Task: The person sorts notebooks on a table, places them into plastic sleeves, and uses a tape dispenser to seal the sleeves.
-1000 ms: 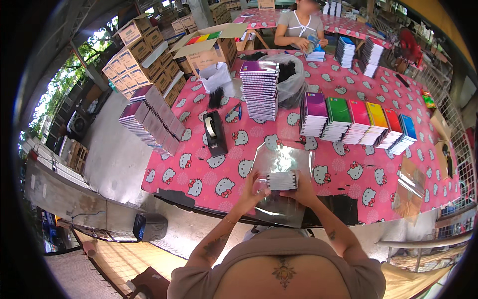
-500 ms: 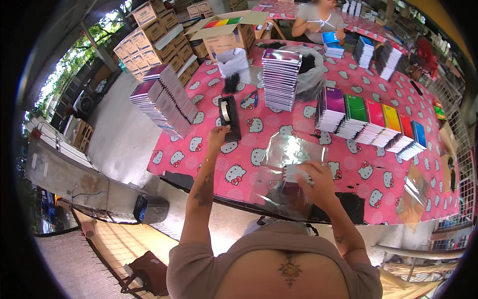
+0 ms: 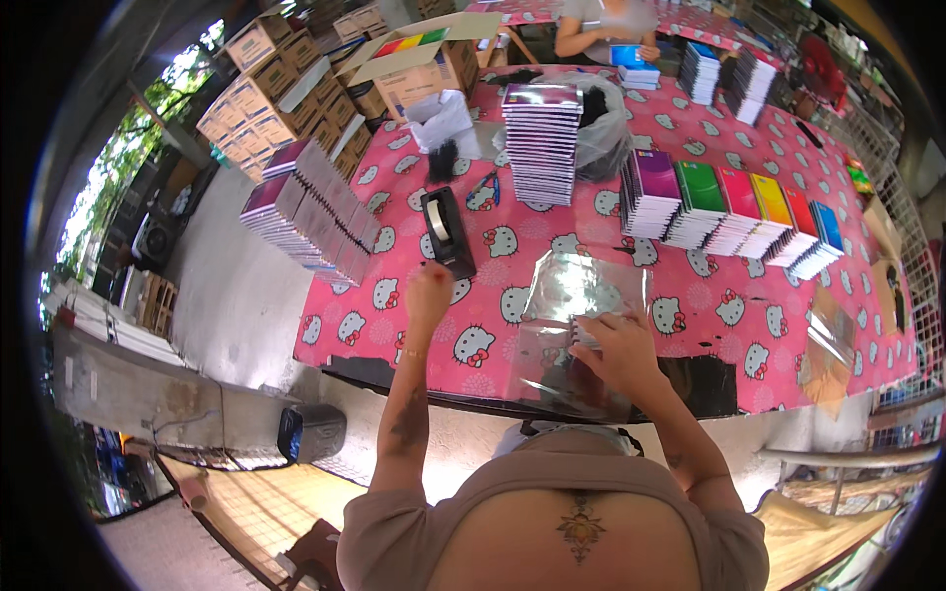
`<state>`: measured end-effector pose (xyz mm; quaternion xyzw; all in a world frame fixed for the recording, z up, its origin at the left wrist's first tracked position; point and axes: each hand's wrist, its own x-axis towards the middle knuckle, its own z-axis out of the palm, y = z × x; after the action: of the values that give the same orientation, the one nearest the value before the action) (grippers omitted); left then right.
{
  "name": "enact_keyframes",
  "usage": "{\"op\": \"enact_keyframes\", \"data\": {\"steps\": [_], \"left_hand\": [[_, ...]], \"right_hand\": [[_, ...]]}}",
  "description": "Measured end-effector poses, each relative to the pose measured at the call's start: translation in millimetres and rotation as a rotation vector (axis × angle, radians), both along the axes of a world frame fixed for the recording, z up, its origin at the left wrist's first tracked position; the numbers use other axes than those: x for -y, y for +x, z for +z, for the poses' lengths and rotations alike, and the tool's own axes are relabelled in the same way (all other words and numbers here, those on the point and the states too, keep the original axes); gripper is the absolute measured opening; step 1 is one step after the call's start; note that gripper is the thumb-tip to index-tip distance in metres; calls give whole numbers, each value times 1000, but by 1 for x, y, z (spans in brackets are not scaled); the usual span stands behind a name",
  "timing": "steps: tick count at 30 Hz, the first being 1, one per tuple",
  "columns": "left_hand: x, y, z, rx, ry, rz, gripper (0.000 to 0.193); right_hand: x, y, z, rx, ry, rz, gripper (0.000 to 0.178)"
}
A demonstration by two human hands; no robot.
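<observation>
My left hand is stretched forward to the black tape dispenser and touches its near end, fingers curled; what it pinches is too small to see. My right hand presses down on a small notebook inside a clear plastic bag that lies on the pink patterned tablecloth in front of me. More clear bags lie spread under and around that hand.
A tall pile of notebooks stands mid-table, a fanned row at the left, and coloured stacks at the right. Cardboard boxes are piled far left. Another person sits across the table.
My left hand left the bagged notebook and reached forward to the tape dispenser. My right hand stayed on the bagged notebook.
</observation>
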<state>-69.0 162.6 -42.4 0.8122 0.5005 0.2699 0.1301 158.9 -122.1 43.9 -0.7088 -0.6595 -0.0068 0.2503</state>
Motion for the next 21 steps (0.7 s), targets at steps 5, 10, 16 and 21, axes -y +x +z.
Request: {"op": "enact_keyframes", "data": {"steps": [5, 10, 16, 21], "left_hand": [[79, 54, 51, 426, -603, -956, 16], [100, 92, 75, 300, -437, -1100, 25], [98, 95, 73, 318, -35, -1163, 21], [103, 113, 74, 289, 8, -1205, 20]], "right_hand": [[-3, -7, -3, 5, 0, -20, 43], [-3, -11, 7, -30, -30, -23, 40], [28, 9, 31, -22, 111, -270, 61], [55, 55, -59, -500, 118, 3, 65]]}}
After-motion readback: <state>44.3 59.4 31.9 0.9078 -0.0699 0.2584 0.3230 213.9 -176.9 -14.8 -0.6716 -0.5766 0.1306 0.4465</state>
